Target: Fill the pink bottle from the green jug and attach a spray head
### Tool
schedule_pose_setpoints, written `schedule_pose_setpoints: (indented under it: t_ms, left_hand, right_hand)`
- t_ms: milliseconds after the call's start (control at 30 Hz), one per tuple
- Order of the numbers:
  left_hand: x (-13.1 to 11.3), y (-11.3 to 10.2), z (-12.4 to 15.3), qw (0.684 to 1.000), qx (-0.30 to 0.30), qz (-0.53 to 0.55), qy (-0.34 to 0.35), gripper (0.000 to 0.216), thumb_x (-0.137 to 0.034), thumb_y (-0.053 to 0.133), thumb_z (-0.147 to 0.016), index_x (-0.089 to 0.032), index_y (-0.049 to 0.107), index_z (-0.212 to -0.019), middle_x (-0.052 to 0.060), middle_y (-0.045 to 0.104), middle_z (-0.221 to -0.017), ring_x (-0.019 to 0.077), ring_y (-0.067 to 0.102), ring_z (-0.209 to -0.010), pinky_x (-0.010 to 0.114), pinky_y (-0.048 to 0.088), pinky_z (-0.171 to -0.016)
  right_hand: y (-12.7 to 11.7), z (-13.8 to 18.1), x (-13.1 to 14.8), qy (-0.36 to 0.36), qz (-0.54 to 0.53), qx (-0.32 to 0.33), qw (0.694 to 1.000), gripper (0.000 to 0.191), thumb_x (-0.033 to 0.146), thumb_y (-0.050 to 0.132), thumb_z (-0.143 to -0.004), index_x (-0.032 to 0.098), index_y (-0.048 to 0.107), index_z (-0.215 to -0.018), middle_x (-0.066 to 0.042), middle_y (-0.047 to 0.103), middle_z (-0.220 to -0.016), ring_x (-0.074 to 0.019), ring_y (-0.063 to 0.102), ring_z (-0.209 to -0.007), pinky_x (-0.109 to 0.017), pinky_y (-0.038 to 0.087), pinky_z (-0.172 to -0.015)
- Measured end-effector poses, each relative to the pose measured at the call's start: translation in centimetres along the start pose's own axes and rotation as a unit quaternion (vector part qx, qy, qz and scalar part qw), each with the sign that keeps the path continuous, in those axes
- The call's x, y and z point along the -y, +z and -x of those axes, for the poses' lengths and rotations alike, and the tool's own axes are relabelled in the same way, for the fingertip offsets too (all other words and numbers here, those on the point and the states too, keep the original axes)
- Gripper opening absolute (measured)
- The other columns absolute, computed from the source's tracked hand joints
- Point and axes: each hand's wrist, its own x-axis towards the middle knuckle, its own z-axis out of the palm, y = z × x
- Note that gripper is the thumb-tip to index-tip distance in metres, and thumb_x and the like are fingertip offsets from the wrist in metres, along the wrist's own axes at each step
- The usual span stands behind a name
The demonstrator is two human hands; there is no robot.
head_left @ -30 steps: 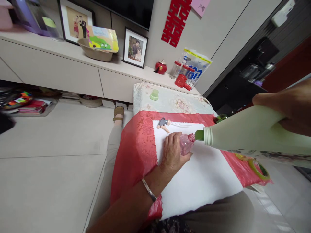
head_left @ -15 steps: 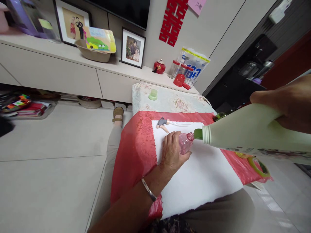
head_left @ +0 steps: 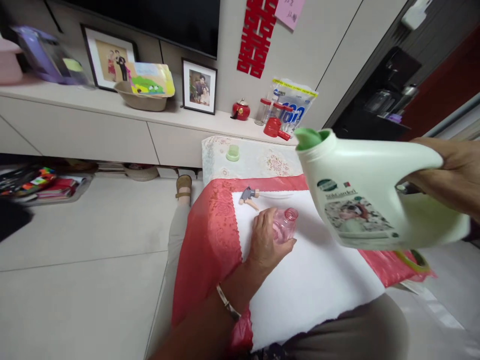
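left hand [head_left: 267, 239] wrapped around small clear pink plastic bottle [head_left: 284, 225], upright on white cloth [head_left: 311, 280] over the surface — right hand [head_left: 448, 175] grips handle of large pale green detergent jug [head_left: 371, 195], raised above, spout clear of bottle.

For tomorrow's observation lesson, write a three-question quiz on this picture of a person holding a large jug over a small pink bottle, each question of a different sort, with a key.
1. True or false: the left hand grips the small pink bottle standing on the white cloth.
2. Which way does the green spout of the pale green detergent jug in the right hand point? A. Down into the bottle B. Up and away from the bottle C. At the floor
3. Fill in: the grey trigger sprayer head lies on the cloth, ____ the bottle.

Key: 1 true; 2 B; 3 beyond (apart from it, farther from the person).
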Motion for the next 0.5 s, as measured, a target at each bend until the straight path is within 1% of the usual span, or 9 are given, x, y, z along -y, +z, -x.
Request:
schedule_pose_setpoints:
  t_ms: [33, 100, 167, 200, 233, 300, 367, 433, 500]
  left_hand:
    - [0.0, 0.0, 0.0, 1.000, 0.005, 0.001, 0.001, 0.081, -0.016, 0.082, -0.056, -0.022, 0.042, -0.126, 0.009, 0.058, -0.123, 0.0299, 0.056, -0.115, 0.050, 0.046, -0.102]
    - [0.0, 0.0, 0.0, 1.000, 0.006, 0.005, -0.003, 0.081, -0.016, 0.081, -0.055, -0.022, 0.042, -0.126, 0.009, 0.058, -0.121, 0.0302, 0.056, -0.114, 0.051, 0.047, -0.102]
    - [0.0, 0.0, 0.0, 1.000, -0.001, 0.012, -0.008, 0.079, -0.017, 0.079, -0.057, -0.021, 0.042, -0.126, 0.010, 0.058, -0.121, 0.0305, 0.056, -0.115, 0.051, 0.047, -0.102]
    - [-0.1, -0.1, 0.0, 1.000, -0.006, 0.015, -0.011, 0.077, -0.018, 0.077, -0.058, -0.021, 0.042, -0.126, 0.011, 0.058, -0.121, 0.0304, 0.056, -0.115, 0.051, 0.047, -0.102]
    - [-0.1, -0.1, 0.1, 1.000, -0.009, 0.017, -0.015, 0.075, -0.018, 0.076, -0.059, -0.021, 0.042, -0.127, 0.011, 0.058, -0.121, 0.0303, 0.056, -0.116, 0.051, 0.048, -0.102]
    - [-0.1, -0.1, 0.1, 0.999, -0.007, 0.017, -0.027, 0.074, -0.018, 0.075, -0.061, -0.021, 0.042, -0.128, 0.011, 0.058, -0.122, 0.0305, 0.056, -0.118, 0.051, 0.048, -0.103]
    - [0.0, -0.1, 0.2, 0.999, -0.001, 0.014, -0.042, 0.079, -0.018, 0.075, -0.058, -0.020, 0.041, -0.129, 0.012, 0.057, -0.125, 0.0318, 0.056, -0.120, 0.052, 0.048, -0.104]
    - [0.3, 0.1, 0.4, 0.999, -0.004, 0.009, -0.053, 0.084, -0.016, 0.076, -0.055, -0.021, 0.040, -0.131, 0.013, 0.056, -0.127, 0.0328, 0.056, -0.121, 0.052, 0.048, -0.104]
    - [0.7, 0.4, 0.5, 0.998, -0.016, 0.000, -0.056, 0.086, -0.015, 0.074, -0.053, -0.022, 0.039, -0.132, 0.012, 0.057, -0.126, 0.0327, 0.058, -0.118, 0.051, 0.051, -0.101]
  right_hand:
    - [0.9, -0.1, -0.1, 0.004, 0.004, -0.005, 1.000, 0.031, 0.006, 0.062, -0.075, 0.009, 0.067, -0.106, 0.001, 0.054, -0.082, 0.0062, 0.044, -0.062, -0.008, 0.028, -0.058]
    - [3.4, -0.6, -0.9, 0.044, -0.058, -0.055, 0.996, 0.037, -0.001, 0.058, -0.072, 0.006, 0.066, -0.108, 0.000, 0.053, -0.077, 0.0062, 0.040, -0.056, -0.006, 0.026, -0.055]
    - [6.5, -1.3, -2.3, 0.083, -0.143, -0.076, 0.983, 0.029, 0.002, 0.058, -0.073, 0.003, 0.066, -0.101, -0.002, 0.051, -0.073, 0.0039, 0.038, -0.054, -0.007, 0.026, -0.052]
    - [8.2, -1.7, -3.2, 0.109, -0.193, -0.090, 0.971, 0.031, 0.005, 0.061, -0.071, 0.003, 0.066, -0.102, -0.002, 0.051, -0.073, 0.0025, 0.038, -0.054, -0.008, 0.026, -0.052]
    - [9.8, -2.1, -4.0, 0.114, -0.214, -0.103, 0.965, 0.034, 0.009, 0.062, -0.072, 0.005, 0.066, -0.105, -0.002, 0.051, -0.075, 0.0019, 0.039, -0.055, -0.008, 0.027, -0.052]
    - [12.9, -2.9, -5.5, 0.115, -0.240, -0.121, 0.956, 0.038, 0.016, 0.061, -0.073, 0.007, 0.065, -0.109, -0.002, 0.053, -0.080, 0.0013, 0.040, -0.059, -0.007, 0.028, -0.053]
    - [15.6, -3.9, -6.7, 0.118, -0.263, -0.141, 0.947, 0.039, 0.021, 0.061, -0.070, 0.005, 0.064, -0.106, -0.002, 0.052, -0.080, 0.0010, 0.040, -0.063, -0.007, 0.027, -0.054]
    - [17.9, -4.9, -7.3, 0.118, -0.282, -0.162, 0.938, 0.038, 0.026, 0.058, -0.069, 0.005, 0.063, -0.100, -0.002, 0.051, -0.080, 0.0012, 0.039, -0.065, -0.006, 0.028, -0.056]
    - [19.6, -5.9, -7.6, 0.116, -0.299, -0.174, 0.931, 0.039, 0.030, 0.056, -0.068, 0.005, 0.061, -0.096, -0.002, 0.050, -0.080, 0.0011, 0.039, -0.067, -0.006, 0.028, -0.058]
